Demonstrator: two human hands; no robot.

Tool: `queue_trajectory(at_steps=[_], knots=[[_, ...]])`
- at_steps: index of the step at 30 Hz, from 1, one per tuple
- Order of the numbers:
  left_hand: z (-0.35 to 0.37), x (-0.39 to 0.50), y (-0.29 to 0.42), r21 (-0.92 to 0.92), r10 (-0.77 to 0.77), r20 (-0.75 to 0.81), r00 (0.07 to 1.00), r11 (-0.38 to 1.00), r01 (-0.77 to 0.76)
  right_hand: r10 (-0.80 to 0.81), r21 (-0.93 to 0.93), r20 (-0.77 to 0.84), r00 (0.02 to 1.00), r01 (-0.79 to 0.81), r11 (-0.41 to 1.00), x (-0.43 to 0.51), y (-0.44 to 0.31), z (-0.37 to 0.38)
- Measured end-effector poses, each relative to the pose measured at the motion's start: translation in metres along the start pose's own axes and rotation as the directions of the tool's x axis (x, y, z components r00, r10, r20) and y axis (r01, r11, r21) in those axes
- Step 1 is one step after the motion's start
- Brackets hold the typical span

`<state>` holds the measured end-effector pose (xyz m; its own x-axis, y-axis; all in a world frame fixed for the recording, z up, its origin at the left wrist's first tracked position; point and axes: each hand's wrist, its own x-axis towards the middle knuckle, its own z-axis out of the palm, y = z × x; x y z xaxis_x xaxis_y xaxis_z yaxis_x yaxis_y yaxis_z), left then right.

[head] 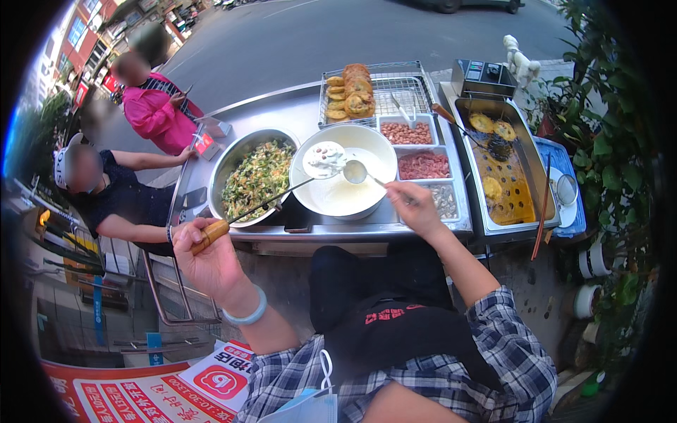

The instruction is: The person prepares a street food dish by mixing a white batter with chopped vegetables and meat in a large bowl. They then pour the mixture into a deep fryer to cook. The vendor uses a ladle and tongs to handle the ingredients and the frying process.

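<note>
My left hand grips the wooden handle of a long metal ladle. Its round head, coated with white batter and dotted with a few peanuts, is over the large white bowl of batter. In my right hand is the handle of a metal spoon, which holds pale batter beside the ladle head, above the same bowl. A steel bowl of chopped vegetables stands to the left. White trays of peanuts, raw meat and small greyish pieces are at the right.
Fritters sit on a wire rack. A deep fryer holds hot oil, frying fritters and another wooden-handled ladle. Long chopsticks lie across its right side, near a strainer. Two people stand at the stall's left; a white dog is beyond the fryer.
</note>
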<state>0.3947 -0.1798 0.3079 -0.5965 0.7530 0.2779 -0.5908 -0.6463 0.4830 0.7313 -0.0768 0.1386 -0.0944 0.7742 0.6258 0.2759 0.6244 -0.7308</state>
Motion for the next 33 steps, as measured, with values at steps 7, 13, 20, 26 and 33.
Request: queue_trajectory(at_steps=[7, 13, 20, 26, 33], knots=[[0.010, 0.009, 0.002, -0.032, -0.071, 0.048, 0.996, 0.997, 0.073, -0.054, -0.354, 0.366, 0.929, 0.193, 0.915, -0.017, -0.019, 0.041], [0.024, 0.026, 0.005, -0.087, -0.238, 0.121, 0.964, 0.965, 0.249, 0.077, -0.243, 0.227, 0.971, -0.020, 0.970, -0.020, -0.019, 0.046], [0.074, 0.019, -0.016, -0.053, -0.372, 0.308, 0.876, 0.912, 0.406, 0.230, -0.160, 0.219, 0.948, -0.197, 0.967, -0.049, -0.036, 0.006], [0.128, -0.011, -0.091, -0.161, -0.492, 0.492, 0.718, 0.759, 0.631, 0.293, -0.242, 0.146, 0.945, -0.253, 0.937, -0.112, -0.035, -0.071], [0.171, -0.082, -0.242, -0.101, -0.507, 0.379, 0.774, 0.809, 0.579, 0.424, -0.328, -0.272, 0.864, -0.497, 0.803, -0.185, -0.045, -0.186]])
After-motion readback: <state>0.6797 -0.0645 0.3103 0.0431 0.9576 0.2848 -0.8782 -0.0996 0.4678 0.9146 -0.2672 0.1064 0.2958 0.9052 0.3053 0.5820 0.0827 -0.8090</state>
